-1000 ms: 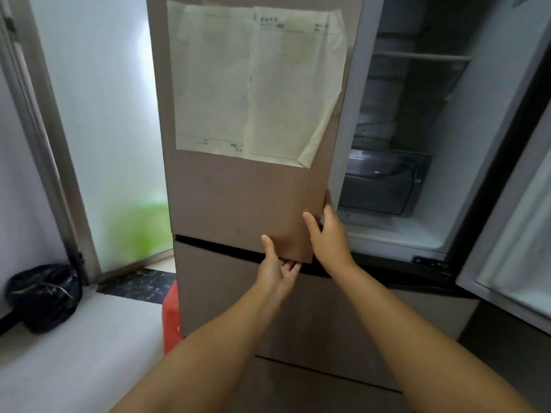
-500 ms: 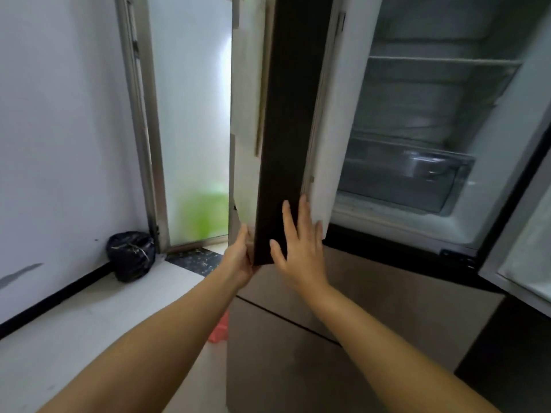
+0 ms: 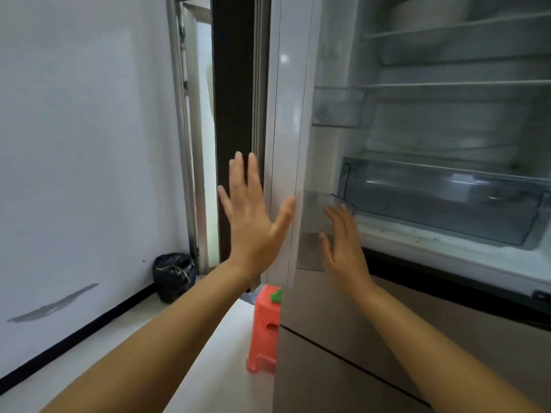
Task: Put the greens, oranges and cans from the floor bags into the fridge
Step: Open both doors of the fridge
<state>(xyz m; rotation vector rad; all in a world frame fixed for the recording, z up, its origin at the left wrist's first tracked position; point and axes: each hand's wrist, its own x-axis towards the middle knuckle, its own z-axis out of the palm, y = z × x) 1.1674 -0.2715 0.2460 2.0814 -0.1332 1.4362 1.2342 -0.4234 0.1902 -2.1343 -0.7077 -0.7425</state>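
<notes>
**Fridge stands open, both hands flat at its left door**

The fridge (image 3: 447, 204) fills the right half of the view with its upper compartment open, its wire-edged shelves and a clear crisper drawer (image 3: 441, 201) in plain sight. A pale bowl-like shape sits blurred on the top shelf; no greens, oranges or cans show anywhere in view, and no floor bags from the task can be made out. The left door (image 3: 286, 138) is swung wide and seen nearly edge-on, its inner bins (image 3: 337, 108) facing the compartment. Below, the tan lower drawers are closed. Left of the fridge runs a grey-white wall and a metal-framed doorway (image 3: 190, 138). The person's left hand (image 3: 253, 216) is spread wide, fingers straight, thumb touching the door's white edge. The right hand (image 3: 343, 242) is also flat and open, fingers together, just beside the lowest door bin; contact there cannot be told. A coral-red plastic stool (image 3: 265, 329) stands on the floor against the fridge's side, and a black rubbish bag (image 3: 173, 275) sits at the doorway's foot.
</notes>
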